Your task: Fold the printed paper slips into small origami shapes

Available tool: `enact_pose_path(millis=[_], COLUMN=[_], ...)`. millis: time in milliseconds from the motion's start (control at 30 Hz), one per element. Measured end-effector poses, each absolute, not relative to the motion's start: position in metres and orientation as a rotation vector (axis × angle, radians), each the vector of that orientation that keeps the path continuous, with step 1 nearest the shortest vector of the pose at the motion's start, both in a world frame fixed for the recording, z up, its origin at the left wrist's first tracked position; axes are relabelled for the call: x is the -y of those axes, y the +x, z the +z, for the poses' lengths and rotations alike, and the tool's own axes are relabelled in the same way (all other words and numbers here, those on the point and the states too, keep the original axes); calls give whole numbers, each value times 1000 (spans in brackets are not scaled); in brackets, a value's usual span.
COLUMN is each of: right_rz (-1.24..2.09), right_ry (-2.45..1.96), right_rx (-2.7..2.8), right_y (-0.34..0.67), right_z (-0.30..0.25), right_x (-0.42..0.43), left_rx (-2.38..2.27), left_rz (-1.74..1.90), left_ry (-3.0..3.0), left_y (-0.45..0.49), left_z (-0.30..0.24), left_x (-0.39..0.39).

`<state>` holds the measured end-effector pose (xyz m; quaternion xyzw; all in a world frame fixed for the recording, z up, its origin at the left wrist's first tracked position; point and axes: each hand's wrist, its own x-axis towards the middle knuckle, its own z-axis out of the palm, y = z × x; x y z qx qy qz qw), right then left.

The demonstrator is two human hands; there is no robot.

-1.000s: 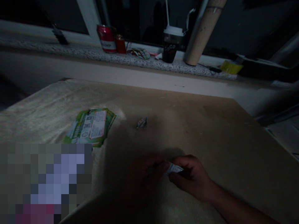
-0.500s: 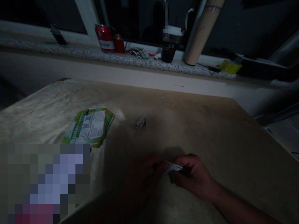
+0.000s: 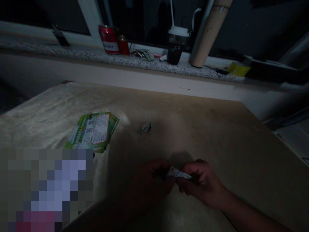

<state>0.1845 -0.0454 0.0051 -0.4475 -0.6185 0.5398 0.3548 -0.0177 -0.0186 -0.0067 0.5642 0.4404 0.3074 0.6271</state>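
A small folded piece of printed paper [image 3: 178, 173], whitish with green at its right tip, is pinched between both hands low in the middle of the view. My left hand [image 3: 154, 178], in deep shadow, grips its left end with thumb and fingers. My right hand [image 3: 201, 178] holds the right end, thumb below and fingers curled behind. Farther up the table lies a small folded paper shape [image 3: 146, 127] with similar print. To the left is a fanned stack of green printed leaflets [image 3: 91, 132], which neither hand touches.
The table [image 3: 217, 129] reaches a wall under a speckled stone sill [image 3: 142, 66]. On the sill stand a red can [image 3: 109, 40], an orange-red jar [image 3: 123, 45], a dark lidded cup [image 3: 175, 48] with straw and a leaning cardboard tube [image 3: 210, 35]. A pixelated patch hides the lower left.
My left fingers have shifted on the folded paper, so more of its left part shows. The right hand and the things on the table stay put.
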Motion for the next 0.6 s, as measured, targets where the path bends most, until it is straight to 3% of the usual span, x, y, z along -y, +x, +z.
enact_pose_path(millis=[333, 600], right_rz=[1713, 1642], right_ry=[-1035, -1068], right_rx=[1450, 1394], right_y=[187, 191], right_z=[11, 11], right_x=[41, 42], left_rx=[-849, -923], left_rz=[745, 740], left_ry=[1151, 1083], left_y=[-23, -20], left_z=[-5, 2], left_x=[13, 9])
